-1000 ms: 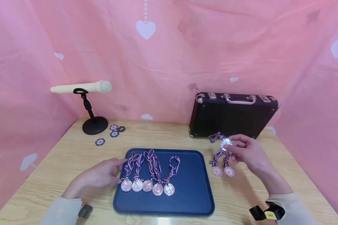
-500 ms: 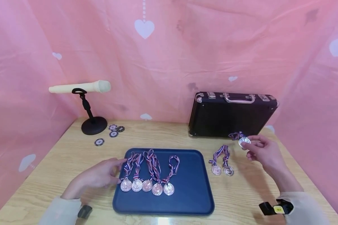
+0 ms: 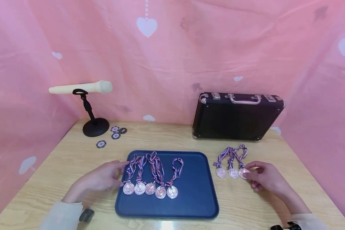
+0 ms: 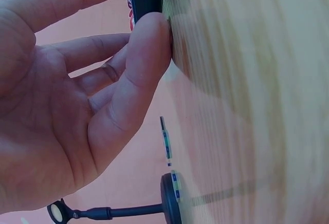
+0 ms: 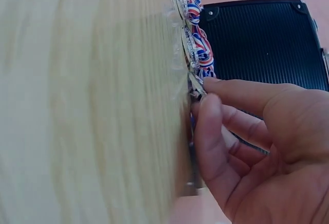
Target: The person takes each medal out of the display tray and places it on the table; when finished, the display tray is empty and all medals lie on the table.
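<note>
The right hand [image 3: 268, 179], fingers pinching the rightmost medal [image 3: 242, 173] at the frame's lower right, would best settle it flat on the bench [image 3: 238, 201] without tugging the ribbon [image 3: 241, 159], which points frame-top along a near-vertical long axis, while the left hand [image 3: 102, 177] touches the tray [image 3: 189, 207] with fingers loosely extended.

A person wears pale off-white sleeves [image 3: 61, 215] above a bare left hand [image 3: 102, 177] and bare right hand [image 3: 266, 178], a rounded dark fitting [image 3: 87, 215] at the left cuff, partly cropped black gear [image 3: 294, 226] at the right.
</note>
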A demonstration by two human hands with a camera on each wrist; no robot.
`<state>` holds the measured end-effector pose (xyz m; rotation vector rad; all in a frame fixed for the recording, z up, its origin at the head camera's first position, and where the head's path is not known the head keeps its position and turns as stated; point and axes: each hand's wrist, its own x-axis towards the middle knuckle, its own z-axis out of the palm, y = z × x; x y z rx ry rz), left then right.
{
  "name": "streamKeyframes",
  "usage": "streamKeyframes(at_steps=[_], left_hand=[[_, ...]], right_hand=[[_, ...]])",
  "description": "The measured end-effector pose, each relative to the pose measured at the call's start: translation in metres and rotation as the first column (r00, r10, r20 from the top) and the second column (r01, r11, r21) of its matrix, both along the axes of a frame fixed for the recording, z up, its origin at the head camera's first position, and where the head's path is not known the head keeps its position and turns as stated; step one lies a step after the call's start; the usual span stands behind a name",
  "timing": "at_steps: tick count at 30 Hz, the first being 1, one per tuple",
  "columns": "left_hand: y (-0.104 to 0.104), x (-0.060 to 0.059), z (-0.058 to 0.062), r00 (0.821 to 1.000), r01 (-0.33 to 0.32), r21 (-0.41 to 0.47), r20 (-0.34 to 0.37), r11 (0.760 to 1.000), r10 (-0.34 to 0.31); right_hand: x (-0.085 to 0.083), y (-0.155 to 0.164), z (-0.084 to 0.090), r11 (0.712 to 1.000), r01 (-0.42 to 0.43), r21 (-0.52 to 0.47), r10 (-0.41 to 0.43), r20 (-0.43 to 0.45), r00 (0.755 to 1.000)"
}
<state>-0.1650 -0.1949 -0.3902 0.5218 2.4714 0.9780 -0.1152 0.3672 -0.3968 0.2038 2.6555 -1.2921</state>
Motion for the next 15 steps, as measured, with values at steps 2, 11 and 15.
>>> streamKeyframes(at_steps=[2, 11, 15], left_hand=[[-0.0008, -0.0001, 0.0002, 1.0, -0.004, 0.007, 0.006, 1.0, 0.004], [-0.0011, 0.0007, -0.0001, 1.0, -0.011, 0.023, 0.02, 1.0, 0.011], [-0.0016, 0.001, -0.0002, 1.0, -0.006, 0.024, 0.019, 1.0, 0.006]], right_hand=[[0.0005, -0.0029, 0.0013, 0.998, -0.008, 0.06, 0.009, -0.026, 1.0], [-0.0012, -0.005, 0.0003, 0.992, -0.004, 0.13, 0.009, -0.04, 0.999], [-0.0037, 0.0013, -0.0015, 0.993, -0.018, 0.113, 0.023, -0.047, 0.999]])
